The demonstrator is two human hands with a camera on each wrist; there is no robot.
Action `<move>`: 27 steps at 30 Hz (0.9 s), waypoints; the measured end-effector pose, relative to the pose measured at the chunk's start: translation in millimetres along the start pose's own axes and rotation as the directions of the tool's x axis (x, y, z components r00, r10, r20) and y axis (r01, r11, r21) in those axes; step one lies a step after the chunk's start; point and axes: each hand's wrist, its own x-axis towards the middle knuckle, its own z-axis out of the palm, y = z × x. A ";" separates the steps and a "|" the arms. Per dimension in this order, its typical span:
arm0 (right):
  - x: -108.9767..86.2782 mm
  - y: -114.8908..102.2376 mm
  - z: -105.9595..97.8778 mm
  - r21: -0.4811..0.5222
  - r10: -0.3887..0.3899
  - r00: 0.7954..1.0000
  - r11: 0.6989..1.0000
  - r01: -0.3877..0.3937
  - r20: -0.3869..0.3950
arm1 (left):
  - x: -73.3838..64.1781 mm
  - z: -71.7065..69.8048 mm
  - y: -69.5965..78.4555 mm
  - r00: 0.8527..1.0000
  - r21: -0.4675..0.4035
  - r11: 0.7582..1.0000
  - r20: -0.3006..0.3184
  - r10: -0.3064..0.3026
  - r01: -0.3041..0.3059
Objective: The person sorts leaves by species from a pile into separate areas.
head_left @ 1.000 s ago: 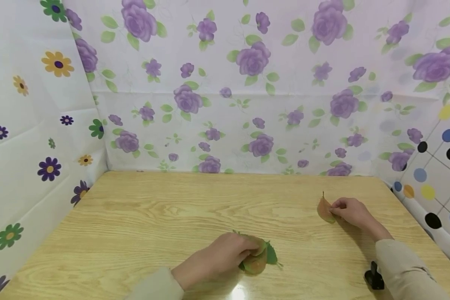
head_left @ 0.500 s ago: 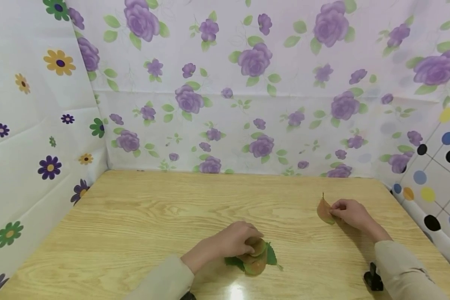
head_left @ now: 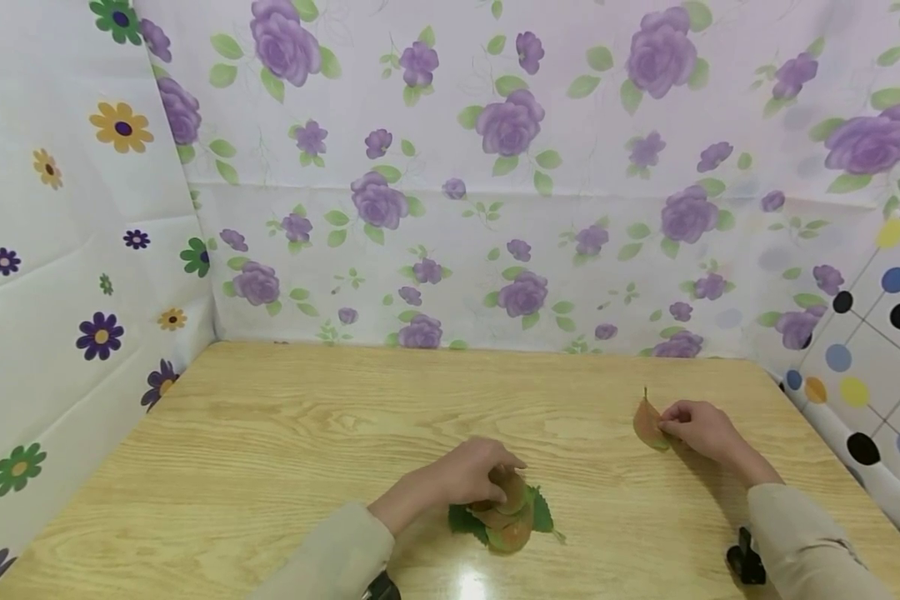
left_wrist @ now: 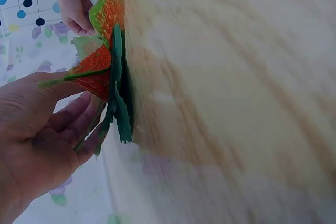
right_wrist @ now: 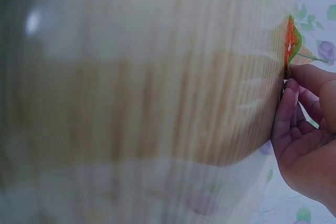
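In the head view my left hand (head_left: 468, 477) is at the middle front of the table, over a small pile of artificial leaves. Its thumb and fingers are bent round an orange-brown leaf (head_left: 513, 492) at the top of the pile. Below lie another orange-brown leaf (head_left: 510, 536) and dark green leaves (head_left: 542, 510) with toothed edges. The left wrist view shows an orange leaf (left_wrist: 94, 72) with a green stem close to the fingers. Farther right, my right hand (head_left: 699, 427) pinches the edge of a single orange leaf (head_left: 647, 423) with a thin upright stem; fingertips are right at the tabletop.
The wood-grain table (head_left: 307, 425) is bounded by a flowered cloth (head_left: 450, 250) at the back, a daisy-print cloth (head_left: 82, 292) on the left and a dotted cloth (head_left: 862, 367) on the right. A black device (head_left: 746, 558) sits by the right sleeve.
My left hand has risen and shifted slightly away from me, lifting the top leaf's edge and uncovering more of the green leaf at left. My right hand has hardly moved.
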 end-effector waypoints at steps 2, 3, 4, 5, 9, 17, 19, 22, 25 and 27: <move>-0.2 0.0 0.1 -0.001 0.003 1.000 1.000 -0.003 0.001 | 0.1 0.7 -3.2 1.000 -0.011 1.000 -0.019 -0.001 0.001; -0.3 0.1 0.2 0.000 0.006 1.000 1.000 -0.006 0.002 | -0.2 0.9 -4.6 1.000 -0.025 1.000 -0.029 -0.001 0.001; -0.2 0.2 0.1 -0.001 0.008 1.000 1.000 -0.008 0.001 | -0.6 1.3 -6.2 0.999 -0.044 0.999 -0.040 -0.004 0.002; -0.1 0.4 0.1 0.000 0.010 1.000 1.000 -0.010 0.003 | -1.0 1.8 -7.8 0.999 -0.071 0.997 -0.053 -0.007 0.003; 0.5 1.4 0.0 -0.001 0.009 1.000 1.000 -0.009 0.001 | -2.7 2.4 -12.7 0.993 -0.212 0.977 -0.118 -0.028 0.003; 1.2 3.4 0.8 -0.002 0.003 1.000 1.000 -0.003 -0.005 | -2.9 -3.5 -18.1 0.971 -0.365 0.930 -0.200 -0.131 0.050; 1.2 3.1 0.8 -0.011 0.002 1.000 1.000 -0.002 -0.008 | -3.0 -4.8 -19.5 0.965 -0.385 0.921 -0.214 -0.154 0.062; 1.0 2.3 0.4 -0.022 0.002 1.000 1.000 -0.002 -0.008 | -3.0 -6.3 -21.7 0.954 -0.445 0.892 -0.226 -0.198 0.080; 0.7 1.2 -0.3 -0.025 0.001 1.000 1.000 -0.001 -0.006 | -2.3 -8.0 -23.2 0.944 -0.499 0.861 -0.228 -0.240 0.099; 0.5 0.5 -0.6 -0.022 0.000 1.000 1.000 0.000 -0.005 | -1.2 -9.7 -22.5 0.936 -0.535 0.838 -0.229 -0.267 0.108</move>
